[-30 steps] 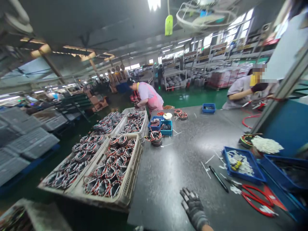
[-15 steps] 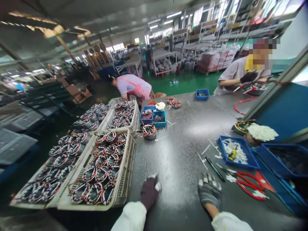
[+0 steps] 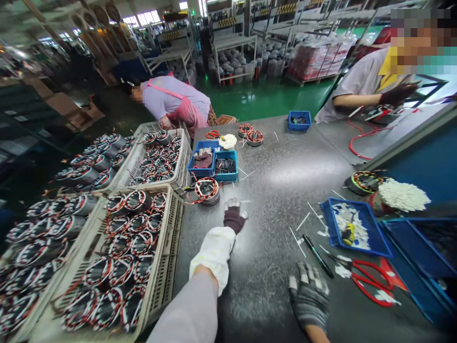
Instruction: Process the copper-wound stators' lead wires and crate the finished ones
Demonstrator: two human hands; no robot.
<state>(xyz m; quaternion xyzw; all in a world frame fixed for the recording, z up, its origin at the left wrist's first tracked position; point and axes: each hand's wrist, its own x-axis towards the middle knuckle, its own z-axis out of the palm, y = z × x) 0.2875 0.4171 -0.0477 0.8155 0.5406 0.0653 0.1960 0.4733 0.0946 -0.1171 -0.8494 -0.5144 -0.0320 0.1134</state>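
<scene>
My left hand [image 3: 234, 218], in a dark glove with pale fingertips, is stretched forward over the dark tabletop [image 3: 264, 257]. Its fingers point away from me and it holds nothing. Just beyond it to the left stands a motor stator [image 3: 207, 191] with red, white and black wires. My right hand [image 3: 309, 293], in a grey striped glove, rests palm down on the table with its fingers spread. Close to its right lie a dark pen-like tool [image 3: 318, 256] and red-handled scissors [image 3: 373, 281].
Crates [image 3: 160, 238] full of wired stators flank the table's left side. A blue tray [image 3: 357, 226] holds white scraps and a yellow-handled tool. Small blue bins [image 3: 226, 166] stand at the far left. One person [image 3: 182, 102] bends over the crates; another [image 3: 367, 85] works at far right.
My left hand has moved forward, away from me, toward the nearest stator, and its fingers have stretched out. My right hand stays on the table. The view has tilted down.
</scene>
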